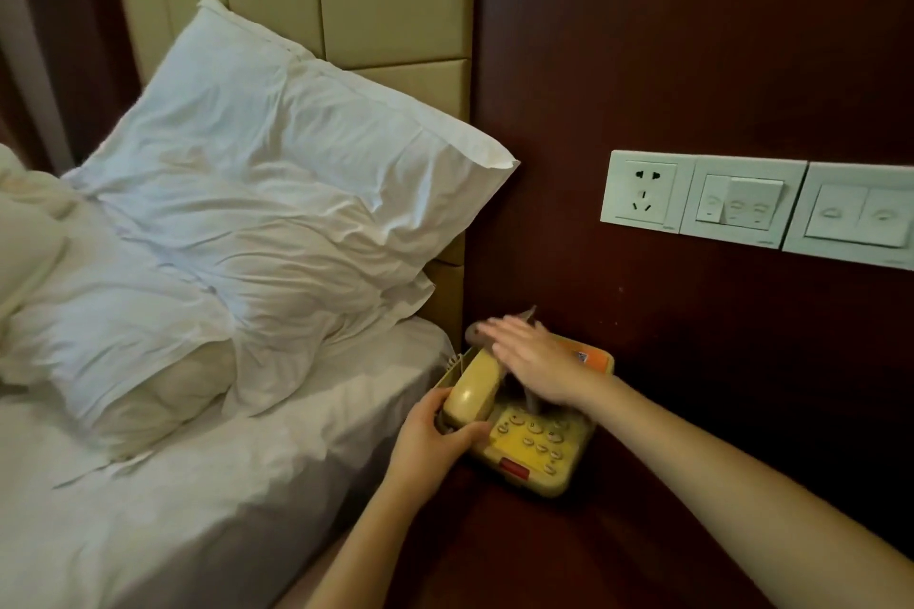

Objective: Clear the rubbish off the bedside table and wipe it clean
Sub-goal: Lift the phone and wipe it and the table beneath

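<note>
Looks like we're in the wiping part, I reckon. I can't see any rubbish on the tabletop at lower right, so clearing is probably done, though the corner behind the phone is hidden. The left grip is curled round the handset, lower middle of the frame. The right grip lies flat, fingers straight, over the phone with a grey cloth under it. It's blurry, so I can't swear it's a cloth. My guess is the bare tabletop itself is not yet wiped. No bin, bag or other container in view.
</note>
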